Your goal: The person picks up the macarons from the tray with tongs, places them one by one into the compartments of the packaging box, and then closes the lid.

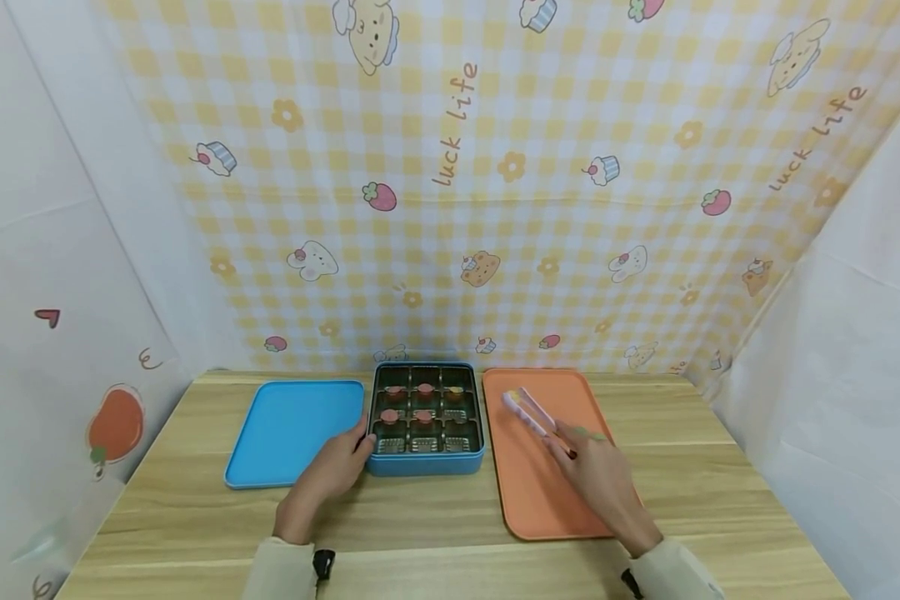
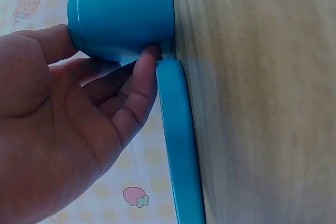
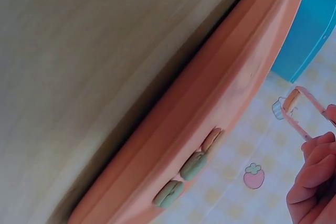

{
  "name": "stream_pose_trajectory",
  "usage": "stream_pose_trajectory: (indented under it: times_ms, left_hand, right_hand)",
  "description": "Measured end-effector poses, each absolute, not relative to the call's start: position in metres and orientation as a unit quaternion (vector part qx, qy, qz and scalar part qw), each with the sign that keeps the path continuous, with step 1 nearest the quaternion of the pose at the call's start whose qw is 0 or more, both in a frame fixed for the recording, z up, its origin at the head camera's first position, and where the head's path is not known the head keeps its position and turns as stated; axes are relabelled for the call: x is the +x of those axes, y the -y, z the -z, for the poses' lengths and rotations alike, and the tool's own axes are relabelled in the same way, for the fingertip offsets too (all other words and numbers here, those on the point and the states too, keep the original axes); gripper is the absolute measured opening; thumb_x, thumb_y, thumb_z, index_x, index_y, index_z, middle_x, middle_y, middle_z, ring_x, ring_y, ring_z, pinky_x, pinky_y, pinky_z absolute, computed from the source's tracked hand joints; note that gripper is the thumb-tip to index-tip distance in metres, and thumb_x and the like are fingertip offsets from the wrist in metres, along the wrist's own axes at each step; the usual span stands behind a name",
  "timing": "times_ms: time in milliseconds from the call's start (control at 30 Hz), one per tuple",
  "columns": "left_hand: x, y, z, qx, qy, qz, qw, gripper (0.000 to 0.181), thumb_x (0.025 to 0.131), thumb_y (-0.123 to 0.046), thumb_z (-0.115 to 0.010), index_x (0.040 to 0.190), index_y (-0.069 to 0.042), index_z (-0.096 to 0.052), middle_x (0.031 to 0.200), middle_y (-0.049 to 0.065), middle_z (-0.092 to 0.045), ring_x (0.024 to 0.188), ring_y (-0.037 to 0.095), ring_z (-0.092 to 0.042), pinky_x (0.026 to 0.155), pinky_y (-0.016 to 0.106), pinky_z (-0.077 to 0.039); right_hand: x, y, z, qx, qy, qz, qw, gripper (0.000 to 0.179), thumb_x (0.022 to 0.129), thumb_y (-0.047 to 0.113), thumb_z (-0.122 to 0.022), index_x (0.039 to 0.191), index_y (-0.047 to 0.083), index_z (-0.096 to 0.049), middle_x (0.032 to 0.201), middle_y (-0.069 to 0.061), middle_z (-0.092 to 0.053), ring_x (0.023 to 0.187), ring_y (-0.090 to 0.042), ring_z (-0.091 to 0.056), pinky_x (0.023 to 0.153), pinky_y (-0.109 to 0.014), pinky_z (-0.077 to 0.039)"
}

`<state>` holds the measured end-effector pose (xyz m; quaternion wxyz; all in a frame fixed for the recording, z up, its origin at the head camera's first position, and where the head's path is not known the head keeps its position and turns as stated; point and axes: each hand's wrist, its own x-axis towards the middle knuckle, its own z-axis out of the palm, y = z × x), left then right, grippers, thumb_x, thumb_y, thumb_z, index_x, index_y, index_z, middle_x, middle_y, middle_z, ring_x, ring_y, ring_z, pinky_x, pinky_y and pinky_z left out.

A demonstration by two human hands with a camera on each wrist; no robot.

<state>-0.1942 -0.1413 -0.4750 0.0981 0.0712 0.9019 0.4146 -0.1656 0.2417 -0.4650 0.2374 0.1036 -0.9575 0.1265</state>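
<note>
My left hand (image 1: 336,465) holds the left side of a blue tin box (image 1: 424,465), thumb near its front corner. The box has a dark divided insert; several compartments hold pinkish-red macarons (image 1: 390,416), and one at the right has a yellow-topped macaron (image 1: 455,391). My right hand (image 1: 600,475) grips pale pink tongs (image 1: 528,414) over the orange tray (image 1: 525,500). A yellowish-orange macaron (image 3: 291,99) is pinched between the tong tips. Green macarons (image 3: 193,166) and an orange one (image 3: 212,140) lie on the tray, mostly hidden by the right hand in the head view.
A flat blue lid (image 1: 292,433) lies left of the box, close to the left hand. All stand on a wood-grain table (image 1: 420,533). A yellow checked cloth (image 1: 450,225) hangs behind, with white cloth on both sides.
</note>
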Motion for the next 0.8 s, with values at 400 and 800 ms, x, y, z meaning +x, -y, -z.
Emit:
stream_pose_trajectory:
  times_ms: [400, 800]
  left_hand:
    - [-0.194, 0.142, 0.475, 0.074, -0.902, -0.414, 0.096, 0.057, 0.108, -0.022, -0.040, 0.154, 0.006, -0.022, 0.140, 0.039, -0.044, 0.055, 0.021, -0.033, 0.055, 0.034, -0.032]
    - [-0.194, 0.142, 0.475, 0.073, -0.902, -0.414, 0.094, 0.057, 0.108, -0.022, -0.041, 0.154, 0.006, -0.022, 0.114, 0.036, -0.057, 0.054, 0.020, -0.032, 0.056, 0.034, -0.034]
  right_hand:
    - [-0.170, -0.226, 0.461, 0.135, 0.949, -0.110, 0.261, 0.029, 0.084, 0.028, -0.081, 0.109, 0.013, -0.077, 0.052, 0.007, -0.047, 0.042, -0.004, -0.024, 0.039, -0.019, -0.019]
    - [-0.170, -0.216, 0.461, 0.150, 0.948, -0.114, 0.258, 0.034, 0.085, 0.032, -0.079, 0.115, 0.015, -0.076, 0.051, 0.015, -0.034, 0.041, -0.001, -0.021, 0.039, -0.018, -0.016]
